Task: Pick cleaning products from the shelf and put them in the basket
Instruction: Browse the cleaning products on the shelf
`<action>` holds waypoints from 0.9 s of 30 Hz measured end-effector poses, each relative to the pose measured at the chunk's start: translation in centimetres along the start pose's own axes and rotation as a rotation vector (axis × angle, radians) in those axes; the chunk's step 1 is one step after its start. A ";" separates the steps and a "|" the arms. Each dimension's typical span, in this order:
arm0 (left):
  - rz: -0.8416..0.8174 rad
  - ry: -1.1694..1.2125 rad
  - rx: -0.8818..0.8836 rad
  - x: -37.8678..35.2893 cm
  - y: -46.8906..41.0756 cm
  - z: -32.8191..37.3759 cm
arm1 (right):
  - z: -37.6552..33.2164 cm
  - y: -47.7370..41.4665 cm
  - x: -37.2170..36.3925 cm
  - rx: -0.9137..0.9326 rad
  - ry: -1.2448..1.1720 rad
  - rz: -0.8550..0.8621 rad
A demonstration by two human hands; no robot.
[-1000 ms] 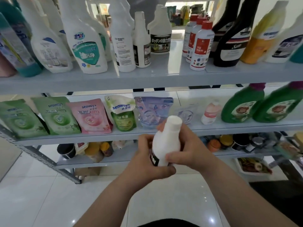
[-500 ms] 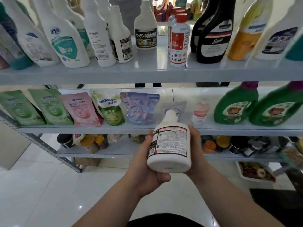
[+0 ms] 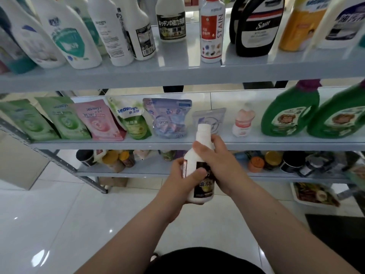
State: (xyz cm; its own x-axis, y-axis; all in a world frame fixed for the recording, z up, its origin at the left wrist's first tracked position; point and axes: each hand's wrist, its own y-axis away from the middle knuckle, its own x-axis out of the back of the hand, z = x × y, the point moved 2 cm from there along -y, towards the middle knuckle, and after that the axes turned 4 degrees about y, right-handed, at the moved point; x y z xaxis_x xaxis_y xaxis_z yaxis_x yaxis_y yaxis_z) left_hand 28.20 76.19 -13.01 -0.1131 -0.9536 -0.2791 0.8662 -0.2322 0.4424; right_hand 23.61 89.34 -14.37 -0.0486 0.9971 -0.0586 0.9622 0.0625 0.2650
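White bottle (image 3: 202, 188) clasped by left grip (image 3: 178, 182) and right grip (image 3: 223, 167).

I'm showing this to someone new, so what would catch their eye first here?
The white bottle held front and centre, left hand gripping its body and right hand round its upper part. Behind it, two green jugs stand at the right of the middle shelf, and colourful pouches line its left.
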 end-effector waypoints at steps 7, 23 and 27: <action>-0.166 0.502 0.328 3.5 -0.3 -0.1 | 0.2 -0.8 -1.0 -0.088 -0.233 -0.031; -0.127 -0.132 -0.185 14.4 -1.2 3.5 | -3.2 -2.6 -9.5 0.212 0.313 0.045; 0.108 -0.653 -0.403 16.8 -0.6 5.5 | -5.7 -3.0 -10.8 0.345 0.631 0.172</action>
State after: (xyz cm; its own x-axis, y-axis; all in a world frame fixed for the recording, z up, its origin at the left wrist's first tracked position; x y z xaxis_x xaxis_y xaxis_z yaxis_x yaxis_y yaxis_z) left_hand 23.05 59.29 -13.25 -0.1731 -0.9159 0.3620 0.9849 -0.1628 0.0590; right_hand 19.73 78.63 -9.05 0.0661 0.8336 0.5484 0.9946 -0.0107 -0.1035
